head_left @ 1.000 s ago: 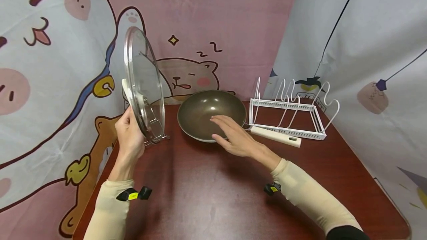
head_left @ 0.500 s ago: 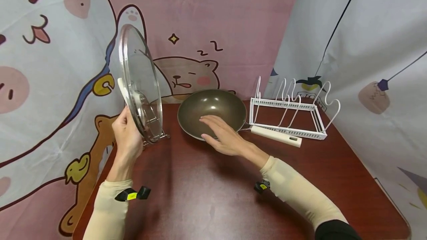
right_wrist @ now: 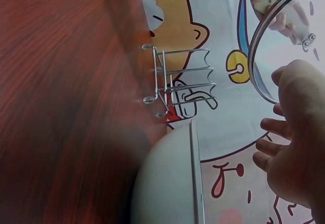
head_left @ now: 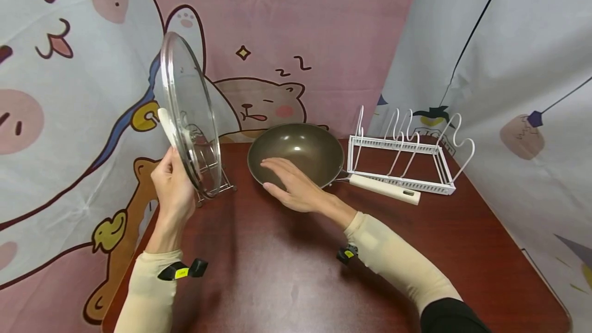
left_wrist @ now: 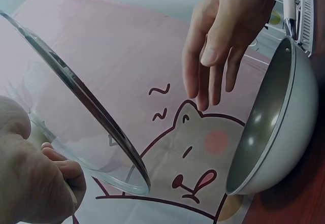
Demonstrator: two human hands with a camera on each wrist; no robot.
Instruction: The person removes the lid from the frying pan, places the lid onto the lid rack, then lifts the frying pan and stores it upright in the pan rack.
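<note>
My left hand (head_left: 174, 184) grips the cream handle (head_left: 167, 126) of a round glass lid (head_left: 196, 112) with a metal rim, held upright on edge at the left. The lid's clear pane faces right. My right hand (head_left: 296, 186) hovers over the near side of a wok (head_left: 305, 143), fingers extended and holding nothing. The wok has a brown inside, a pale outside in the left wrist view and a cream handle (head_left: 385, 189) pointing right. In the right wrist view the right hand (right_wrist: 299, 132) reaches toward the lid's rim (right_wrist: 256, 46).
A small metal wire rack (right_wrist: 185, 76) stands behind the lid at the table's left. To the right of the wok is a white rack (head_left: 400, 186) with curved upright dividers. Cartoon-printed cloth (head_left: 324, 40) hangs behind the brown table (head_left: 287, 281).
My right hand has moved left across the wok's near side. The lid in my left hand has shifted slightly left and up. The wok and racks stay in place.
</note>
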